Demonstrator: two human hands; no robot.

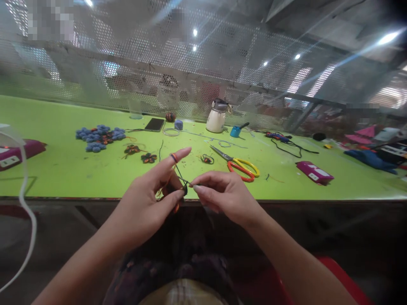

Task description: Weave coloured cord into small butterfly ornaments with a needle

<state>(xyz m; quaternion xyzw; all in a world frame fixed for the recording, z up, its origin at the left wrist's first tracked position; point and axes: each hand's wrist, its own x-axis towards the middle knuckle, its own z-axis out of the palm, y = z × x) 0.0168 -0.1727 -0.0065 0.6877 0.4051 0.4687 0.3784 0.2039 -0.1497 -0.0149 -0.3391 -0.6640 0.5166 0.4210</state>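
My left hand (pixel 149 197) pinches a small dark crochet piece (pixel 185 189) between thumb and fingers. Dark and orange yarn (pixel 174 158) loops round its raised index finger and runs down to the piece. Close beside it, my right hand (pixel 227 195) is closed on a thin crochet hook (pixel 190 184), mostly hidden by the fingers, whose tip meets the yarn at the piece. Beyond the hands lie dark-and-orange crochet flowers (pixel 149 158), a small tangle of yarn (pixel 207 159) and scissors (pixel 237 163) with one orange and one yellow handle.
On the green table (pixel 276 186) are blue crochet flowers (pixel 100 136), a phone (pixel 154 124), a yarn ball (pixel 170 117), a white jug (pixel 216 117), a blue pot-like container (pixel 235 131) and a cord bundle (pixel 280 137). Purple boxes (pixel 314 173) sit at both sides. A white cable (pixel 31 220) hangs left.
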